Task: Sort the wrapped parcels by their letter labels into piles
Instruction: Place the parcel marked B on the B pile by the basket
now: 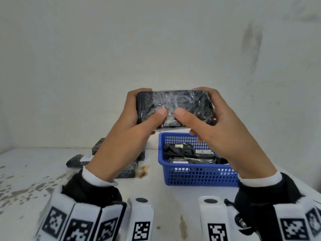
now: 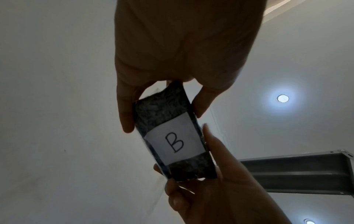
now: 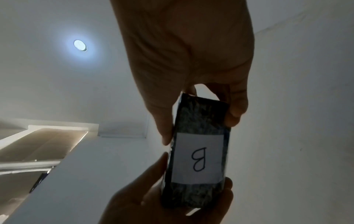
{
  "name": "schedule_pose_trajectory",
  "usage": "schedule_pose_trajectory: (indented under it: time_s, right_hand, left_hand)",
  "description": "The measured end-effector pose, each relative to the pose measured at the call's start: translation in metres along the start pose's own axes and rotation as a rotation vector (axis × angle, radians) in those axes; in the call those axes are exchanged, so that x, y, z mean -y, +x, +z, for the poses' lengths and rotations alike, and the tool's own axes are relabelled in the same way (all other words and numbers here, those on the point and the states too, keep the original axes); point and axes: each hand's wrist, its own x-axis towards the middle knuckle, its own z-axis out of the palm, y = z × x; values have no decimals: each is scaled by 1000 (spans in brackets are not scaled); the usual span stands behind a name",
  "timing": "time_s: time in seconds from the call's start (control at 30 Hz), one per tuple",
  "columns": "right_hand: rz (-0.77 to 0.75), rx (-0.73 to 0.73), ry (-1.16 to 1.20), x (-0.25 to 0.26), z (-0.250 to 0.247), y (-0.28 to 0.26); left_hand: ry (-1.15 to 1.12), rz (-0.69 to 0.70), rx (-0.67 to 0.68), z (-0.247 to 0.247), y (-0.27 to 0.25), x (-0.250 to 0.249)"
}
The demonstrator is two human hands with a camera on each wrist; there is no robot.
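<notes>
Head view. Parcel (image 1: 175, 108): flat dark rectangular block in crinkled glossy film, held up in the air over the far rim of the blue basket (image 1: 199, 178). Left hand (image 1: 132, 122) grips its left end, right hand (image 1: 217, 126) its right end; both thumbs press on the near face, fingers curled behind. No label shows on this face. Basket: rigid plastic lattice, standing on the worn, speckled white table (image 1: 34, 185), holding dark wrapped parcels, two with white paper labels marked A. Pile (image 1: 137, 164): similar dark blocks stacked on the table left of the basket, partly hidden by the left forearm; one slim parcel (image 1: 78, 160) beside it bears an A.

Left wrist view. The far face of the parcel carries a white paper label (image 2: 175, 143), handwritten B, under the film.

Right wrist view. Same label (image 3: 198, 158), seen inverted; wrap mottled grey-black, corners squared.

Risks, as judged:
- Misfiling: the label faces away from the person, and only A parcels are readable nearby, so the block could land among them.
- Slipping: the film looks slick, and the hold is at the ends only.
</notes>
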Motion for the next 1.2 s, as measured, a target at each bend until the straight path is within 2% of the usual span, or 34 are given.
schedule_pose_trajectory:
  time_s: [0.3, 0.5, 0.67, 0.8, 0.93, 1.07, 1.2]
  right_hand:
    - [9, -36, -15, 1, 2, 1]
    - [30, -6, 43, 0, 1, 1]
    - [50, -10, 100, 1, 1, 1]
    - [62, -45, 48, -1, 6, 2]
    - [30, -50, 4, -4, 8, 2]
    - [-32, -5, -7, -4, 4, 0]
    - [-45, -2, 10, -5, 3, 1]
  left_hand:
    - [29, 6, -63, 1, -1, -1]
    - [4, -4, -88, -3, 1, -2]
    - [1, 2, -66, -5, 2, -3]
    - [35, -4, -39, -2, -1, -4]
    - [123, -1, -61, 1, -1, -2]
    - [152, -96, -50, -2, 0, 1]
    - [34, -76, -81, -4, 2, 1]
